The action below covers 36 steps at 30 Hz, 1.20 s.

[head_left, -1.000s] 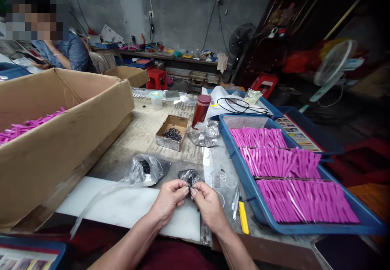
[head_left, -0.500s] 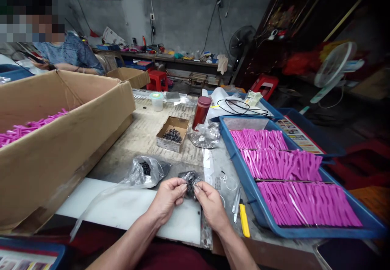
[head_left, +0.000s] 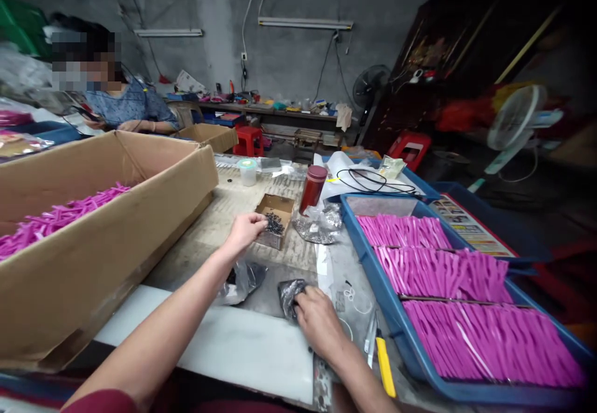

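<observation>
A: What makes for a clean pick at the small, open, brown cardboard box (head_left: 269, 240)?

B: I'd use just the fingertips of the left hand (head_left: 247, 227), lifting one of the small, thin black pieces (head_left: 275, 224) without nudging the wall. The right hand (head_left: 321, 321) should stay light on the crumpled, dark plastic bag (head_left: 289, 290) so nothing spills.

A: How does each grip stand?

B: The left one is pinched nearly together; whether a piece sits between the fingertips, I can't tell. The right one has its fingers curled at the bag's right side; what they hold is hidden.

A: And the pieces?

B: Heaped inside the box, just right of the left grip. The bag rests on the worn, stained desk (head_left: 200, 229), nearer the person.
</observation>
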Each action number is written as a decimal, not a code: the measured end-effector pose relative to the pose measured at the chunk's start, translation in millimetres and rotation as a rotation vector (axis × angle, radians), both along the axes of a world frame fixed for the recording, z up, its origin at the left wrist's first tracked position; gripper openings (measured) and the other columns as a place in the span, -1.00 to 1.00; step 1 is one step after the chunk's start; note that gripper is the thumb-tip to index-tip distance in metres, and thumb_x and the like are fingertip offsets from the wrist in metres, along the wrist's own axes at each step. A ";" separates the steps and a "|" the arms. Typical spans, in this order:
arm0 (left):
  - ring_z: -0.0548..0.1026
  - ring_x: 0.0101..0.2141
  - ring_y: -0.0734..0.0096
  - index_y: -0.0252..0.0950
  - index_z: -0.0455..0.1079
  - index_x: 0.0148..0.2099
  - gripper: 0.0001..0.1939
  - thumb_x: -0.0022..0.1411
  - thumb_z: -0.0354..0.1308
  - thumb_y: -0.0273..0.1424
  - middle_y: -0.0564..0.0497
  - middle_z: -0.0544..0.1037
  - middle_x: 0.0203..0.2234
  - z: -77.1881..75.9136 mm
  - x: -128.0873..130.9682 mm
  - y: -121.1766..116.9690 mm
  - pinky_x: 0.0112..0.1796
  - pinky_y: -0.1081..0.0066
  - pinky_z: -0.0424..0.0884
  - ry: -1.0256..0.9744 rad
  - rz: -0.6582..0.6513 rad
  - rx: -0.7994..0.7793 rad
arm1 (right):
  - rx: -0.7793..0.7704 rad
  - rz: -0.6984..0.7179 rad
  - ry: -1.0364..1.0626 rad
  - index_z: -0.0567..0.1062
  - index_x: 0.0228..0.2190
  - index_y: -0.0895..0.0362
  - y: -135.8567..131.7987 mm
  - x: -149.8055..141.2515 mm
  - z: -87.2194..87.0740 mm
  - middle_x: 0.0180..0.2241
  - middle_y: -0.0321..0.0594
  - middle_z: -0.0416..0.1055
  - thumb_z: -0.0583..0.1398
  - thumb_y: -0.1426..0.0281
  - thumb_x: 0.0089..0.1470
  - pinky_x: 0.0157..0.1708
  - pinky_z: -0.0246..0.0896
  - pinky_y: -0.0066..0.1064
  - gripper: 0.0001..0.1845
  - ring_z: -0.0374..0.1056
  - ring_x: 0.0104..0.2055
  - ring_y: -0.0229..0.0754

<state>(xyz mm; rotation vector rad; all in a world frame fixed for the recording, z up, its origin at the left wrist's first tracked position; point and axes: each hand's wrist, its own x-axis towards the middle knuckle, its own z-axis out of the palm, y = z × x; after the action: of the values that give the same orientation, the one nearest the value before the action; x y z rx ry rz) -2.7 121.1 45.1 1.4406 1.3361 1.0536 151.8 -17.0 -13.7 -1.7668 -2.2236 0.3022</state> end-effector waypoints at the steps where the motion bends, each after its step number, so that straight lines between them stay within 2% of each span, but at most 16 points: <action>1: 0.16 -0.76 0.64 -0.38 0.31 -0.60 -0.91 -0.17 0.07 -0.44 0.18 0.22 -0.83 0.0 0.5 11.1 -0.67 0.57 0.07 0.038 0.014 0.027 | -0.007 -0.004 -0.047 0.41 -0.53 0.13 0.9 -1.9 -0.4 -0.44 -0.19 0.31 0.03 0.55 -0.11 -0.34 0.02 -0.42 -0.82 0.19 -0.34 -0.17; 4: 0.28 -0.67 0.53 -0.39 0.37 -0.58 -0.94 -0.22 0.09 -0.51 0.12 0.34 -0.78 -1.6 2.7 33.9 -0.58 0.53 0.16 0.151 0.047 0.101 | -0.014 -0.018 -0.119 0.40 -0.51 0.12 2.6 -5.3 -0.6 -0.42 -0.19 0.32 0.04 0.51 -0.11 -0.37 -0.01 -0.41 -0.85 0.20 -0.33 -0.16; 7: 0.37 -0.50 0.41 -0.37 0.41 -0.46 -0.84 -0.22 0.10 -0.52 0.05 0.47 -0.61 1.5 -0.4 35.3 -0.45 0.50 0.21 0.248 0.042 0.167 | -0.017 -0.024 -0.130 0.40 -0.50 0.11 2.8 -5.7 -0.7 -0.42 -0.20 0.33 0.06 0.49 -0.10 -0.38 -0.03 -0.41 -0.88 0.21 -0.33 -0.16; 10: 0.38 -0.42 0.36 -0.33 0.42 -0.40 -0.82 -0.16 0.07 -0.47 0.02 0.49 -0.52 9.6 -13.7 14.7 -0.38 0.49 0.20 0.342 0.014 0.212 | -0.019 -0.019 -0.126 0.39 -0.50 0.11 2.4 -4.8 -1.7 -0.41 -0.21 0.33 0.06 0.48 -0.10 -0.38 -0.05 -0.42 -0.88 0.20 -0.33 -0.17; 13: 0.37 -0.48 0.37 -0.31 0.42 -0.47 -0.87 -0.13 0.06 -0.45 0.04 0.48 -0.58 12.9 -35.9 -17.0 -0.45 0.49 0.16 0.437 -0.023 0.216 | -0.016 -0.009 -0.126 0.39 -0.51 0.10 2.7 -4.1 -2.5 -0.42 -0.22 0.33 0.06 0.49 -0.09 -0.39 -0.06 -0.42 -0.88 0.20 -0.34 -0.18; 15: 0.35 -0.54 0.40 -0.29 0.40 -0.52 -0.87 -0.08 0.02 -0.43 0.06 0.45 -0.64 8.4 -51.9 -37.1 -0.50 0.50 0.13 0.602 -0.111 0.208 | -0.016 -0.003 -0.129 0.39 -0.52 0.11 3.3 -4.0 -3.0 -0.43 -0.23 0.33 0.05 0.50 -0.09 -0.39 -0.07 -0.42 -0.87 0.20 -0.35 -0.18; 19: 0.37 -0.49 0.40 -0.26 0.38 -0.51 -0.80 0.01 -0.07 -0.46 0.03 0.45 -0.57 -12.0 -72.3 -63.6 -0.50 0.51 0.12 0.914 -0.280 0.175 | 0.000 -0.001 -0.136 0.38 -0.54 0.11 4.2 -4.2 -5.3 -0.45 -0.23 0.33 0.05 0.51 -0.08 -0.40 -0.08 -0.42 -0.87 0.20 -0.36 -0.19; 21: 0.36 -0.44 0.38 -0.27 0.38 -0.51 -0.79 0.02 -0.08 -0.47 -0.01 0.45 -0.52 -22.4 -73.4 -69.5 -0.47 0.50 0.13 1.026 -0.329 0.174 | 0.019 -0.002 -0.141 0.38 -0.54 0.11 4.5 -4.3 -7.5 -0.45 -0.24 0.33 0.04 0.52 -0.07 -0.40 -0.09 -0.42 -0.86 0.20 -0.36 -0.19; 24: 0.34 -0.40 0.37 -0.29 0.37 -0.48 -0.79 0.02 -0.10 -0.49 -0.04 0.42 -0.46 -33.3 -67.3 -71.7 -0.43 0.48 0.14 1.164 -0.321 0.165 | 0.043 -0.005 -0.145 0.37 -0.54 0.12 4.8 -4.4 -12.4 -0.47 -0.23 0.33 0.03 0.55 -0.07 -0.41 -0.09 -0.42 -0.84 0.19 -0.39 -0.20; 29: 0.33 -0.41 0.33 -0.32 0.34 -0.47 -0.81 -0.02 -0.09 -0.55 -0.07 0.39 -0.46 -40.5 -58.8 -70.5 -0.43 0.43 0.16 1.220 -0.281 0.144 | 0.100 -0.025 -0.139 0.36 -0.58 0.14 4.7 -4.7 -19.8 -0.52 -0.24 0.33 0.05 0.57 -0.09 -0.42 -0.09 -0.42 -0.84 0.20 -0.42 -0.20; 36: 0.33 -0.40 0.36 -0.29 0.32 -0.46 -0.80 0.03 -0.12 -0.52 -0.02 0.38 -0.48 -38.3 -62.9 -76.6 -0.45 0.46 0.16 1.171 -0.258 0.167 | 0.213 -0.012 -0.092 0.33 -0.61 0.14 2.4 -2.3 -21.5 -0.56 -0.24 0.31 0.04 0.54 -0.08 -0.42 -0.08 -0.42 -0.84 0.19 -0.45 -0.20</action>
<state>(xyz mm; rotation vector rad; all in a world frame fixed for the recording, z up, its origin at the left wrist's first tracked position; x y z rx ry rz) -65.7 44.6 6.8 2.4353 1.7467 0.0557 149.5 -14.6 -35.2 -1.7101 -2.2125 -0.0192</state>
